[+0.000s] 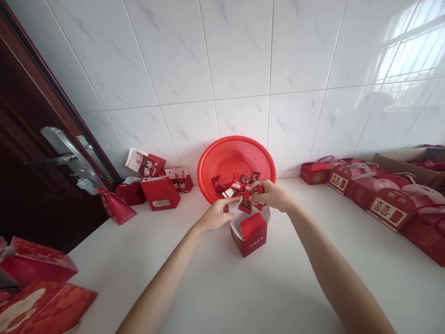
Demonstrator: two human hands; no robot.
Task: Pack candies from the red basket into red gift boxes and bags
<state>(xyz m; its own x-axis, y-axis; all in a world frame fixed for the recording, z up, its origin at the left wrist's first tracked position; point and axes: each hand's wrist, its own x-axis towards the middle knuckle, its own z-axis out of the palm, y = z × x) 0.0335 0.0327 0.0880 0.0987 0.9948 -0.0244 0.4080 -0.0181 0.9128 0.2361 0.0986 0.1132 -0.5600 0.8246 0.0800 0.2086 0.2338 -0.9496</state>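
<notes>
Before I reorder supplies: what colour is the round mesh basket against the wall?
Red, clearest in the head view: round plastic mesh basket.

The open box [249, 234] stands on the counter [278, 287], in the middle. Behind it, against the wall [243, 55], is the basket [236, 162] with sweets [229, 185] in it. The left hand [215, 217] is just left of the box top; the right hand [274, 195] is above the box, before the basket, with wrapped sweets [253, 189] in its fingers. Left of the basket lie folded boxes [156, 183], near the door [34, 162]. At the right, closed boxes [385, 199] stand in a row along the wall.
</notes>
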